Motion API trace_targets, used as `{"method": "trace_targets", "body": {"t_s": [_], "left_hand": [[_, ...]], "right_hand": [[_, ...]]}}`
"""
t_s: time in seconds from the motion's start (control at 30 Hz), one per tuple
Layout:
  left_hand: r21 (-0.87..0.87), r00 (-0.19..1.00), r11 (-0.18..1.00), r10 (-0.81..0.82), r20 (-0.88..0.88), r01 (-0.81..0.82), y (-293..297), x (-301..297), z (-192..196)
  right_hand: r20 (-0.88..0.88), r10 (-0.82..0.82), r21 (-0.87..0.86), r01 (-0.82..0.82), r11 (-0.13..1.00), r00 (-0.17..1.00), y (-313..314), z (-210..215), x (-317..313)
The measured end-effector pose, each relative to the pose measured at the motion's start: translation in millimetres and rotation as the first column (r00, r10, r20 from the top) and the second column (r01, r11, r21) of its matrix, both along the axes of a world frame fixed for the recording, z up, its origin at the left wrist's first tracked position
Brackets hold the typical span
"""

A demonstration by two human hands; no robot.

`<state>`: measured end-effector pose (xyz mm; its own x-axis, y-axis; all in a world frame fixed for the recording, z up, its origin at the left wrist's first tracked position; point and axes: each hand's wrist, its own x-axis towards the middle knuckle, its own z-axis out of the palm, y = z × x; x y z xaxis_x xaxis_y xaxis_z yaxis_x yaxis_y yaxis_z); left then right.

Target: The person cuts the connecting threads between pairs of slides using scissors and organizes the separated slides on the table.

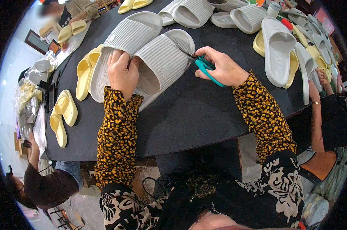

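Note:
My left hand (122, 73) is closed on a pair of light grey ribbed slide sandals, its fingers reaching into the foot openings. The left grey slide (129, 34) lies tilted beside the right grey slide (165, 57), their toe ends pointing away and to the right. In my right hand (225, 68) is a pair of small scissors (211, 75) with teal handles. Their dark blades meet the right slide's edge near its toe. Whether the blades are apart there is too small to tell.
Pale yellow slides (68, 109) rest at the black table's (173, 126) left side. More grey slides (192, 13) lie along the far edge. A large grey slide (278, 53) leans over yellow ones at right. People work at both sides, with a co-worker's arm (315, 111) at right.

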<state>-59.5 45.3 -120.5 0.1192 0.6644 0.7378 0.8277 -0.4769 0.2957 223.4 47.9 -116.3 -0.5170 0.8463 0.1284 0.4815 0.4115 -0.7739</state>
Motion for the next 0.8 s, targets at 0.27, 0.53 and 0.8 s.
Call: {"method": "trace_targets", "body": {"t_s": [0.27,0.53,0.8], "left_hand": [[0.003,0.999,1.000,0.001,-0.035,-0.001,-3,2,2],[0.028,0.998,0.999,-0.016,-0.060,0.018,-3,6,3],[-0.022,0.977,0.983,-0.186,-0.108,0.184,-9,21,0]], "right_hand": [[0.004,-0.014,0.007,0.014,1.000,1.000,0,-1,0],[-0.050,-0.052,0.064,0.055,0.996,0.997,2,0,3],[-0.188,-0.099,0.132,0.125,0.983,0.977,10,-4,10]]}}
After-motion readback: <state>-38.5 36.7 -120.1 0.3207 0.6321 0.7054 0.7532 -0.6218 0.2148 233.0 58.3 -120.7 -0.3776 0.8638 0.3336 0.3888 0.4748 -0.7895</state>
